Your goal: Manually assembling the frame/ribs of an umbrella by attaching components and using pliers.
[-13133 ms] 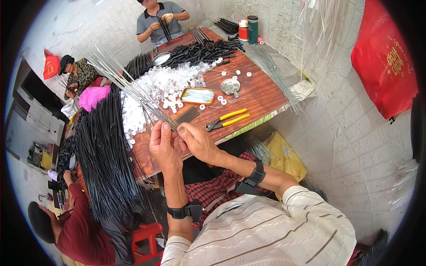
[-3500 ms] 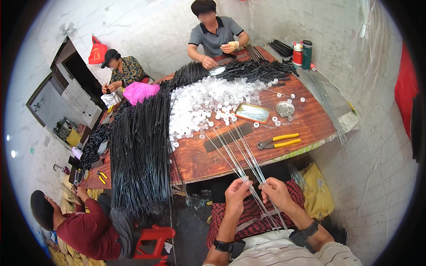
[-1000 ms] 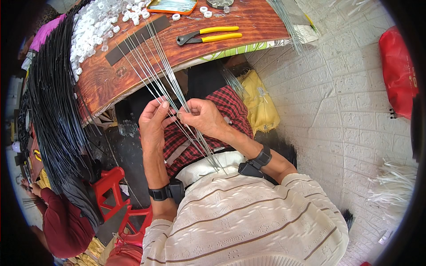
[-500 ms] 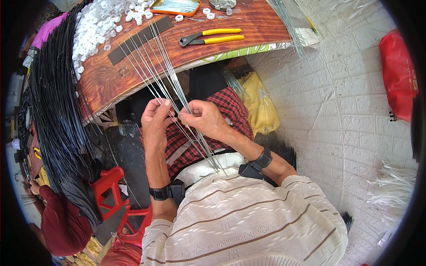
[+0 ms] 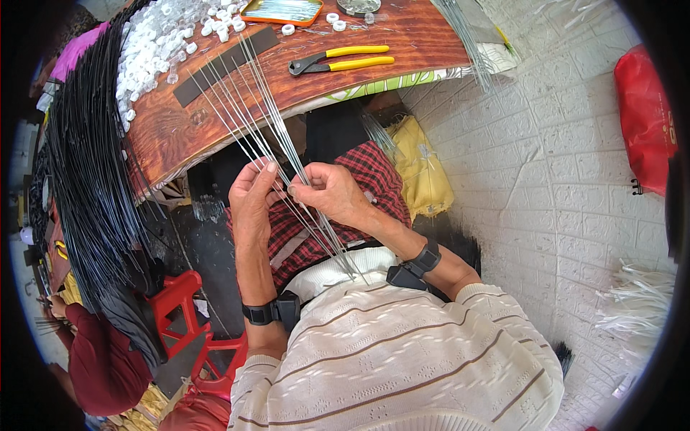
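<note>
Thin silvery wires (image 5: 267, 100) fan out between my two hands, their far ends over the table edge and their near ends against my lap. With thumb and fingers pinched, my left hand (image 5: 251, 192) holds part of them. My right hand (image 5: 329, 192) grips the other part close beside it, thumb pressed on the wires. The fingertips of both hands nearly meet. Beneath the hands lies a red and black checked cloth (image 5: 374, 176). Beyond them, on the wooden table (image 5: 162, 136), are a dark flat strip (image 5: 188, 90) and yellow-handled cutting pliers (image 5: 359, 57).
White plastic rings (image 5: 140, 68) are heaped at the table's far left, near an orange-rimmed tin (image 5: 282, 22) of wires. A thick black bundle of strands (image 5: 86, 172) hangs at left. Red stools (image 5: 176, 309) and another person (image 5: 108, 352) are lower left. A yellow sack (image 5: 424, 176) sits right of my lap.
</note>
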Demonstrator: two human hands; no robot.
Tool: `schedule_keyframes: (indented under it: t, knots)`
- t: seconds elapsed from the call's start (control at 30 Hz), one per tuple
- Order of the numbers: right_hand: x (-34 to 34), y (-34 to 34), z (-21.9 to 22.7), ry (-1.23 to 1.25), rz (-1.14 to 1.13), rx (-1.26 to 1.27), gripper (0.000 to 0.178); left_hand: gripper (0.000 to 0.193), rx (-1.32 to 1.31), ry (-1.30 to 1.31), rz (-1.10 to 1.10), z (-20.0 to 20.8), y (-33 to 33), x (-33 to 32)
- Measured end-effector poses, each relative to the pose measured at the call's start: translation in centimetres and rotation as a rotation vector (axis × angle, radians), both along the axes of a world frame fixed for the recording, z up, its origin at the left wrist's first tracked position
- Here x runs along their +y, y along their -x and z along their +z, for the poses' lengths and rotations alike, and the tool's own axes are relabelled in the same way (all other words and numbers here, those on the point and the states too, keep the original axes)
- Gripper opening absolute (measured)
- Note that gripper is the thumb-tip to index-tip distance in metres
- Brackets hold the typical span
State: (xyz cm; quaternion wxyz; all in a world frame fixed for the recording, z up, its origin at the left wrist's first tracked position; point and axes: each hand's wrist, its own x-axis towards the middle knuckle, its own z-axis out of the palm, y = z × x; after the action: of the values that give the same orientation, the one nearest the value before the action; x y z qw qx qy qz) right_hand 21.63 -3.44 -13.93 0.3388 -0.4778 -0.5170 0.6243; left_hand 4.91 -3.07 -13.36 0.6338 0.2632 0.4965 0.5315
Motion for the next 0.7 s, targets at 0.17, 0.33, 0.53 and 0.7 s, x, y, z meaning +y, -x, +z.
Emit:
schedule_keyframes:
  t: [0.17,0.33,0.53,0.7]
  knots:
    - [-0.2,0.3,-0.5,-0.052,-0.069,0.044,0.020,0.023,0.020,0.033,0.021,0.3,-0.4,0.0]
    - [-0.2,0.3,-0.1,-0.049,-0.074,0.053,0.019,0.026,0.060,0.035,-0.011,0.6,-0.6,-0.1]
    - [0.0,0.0,0.0,-0.008,0.009,-0.014,0.017,0.025,0.060,0.052,0.016,0.3,-0.7,-0.1]
    - [0.0,-0.3,-0.1,-0.020,0.039,0.028,0.020,0.026,0.057,0.068,0.039,0.7,-1.0,-0.1]
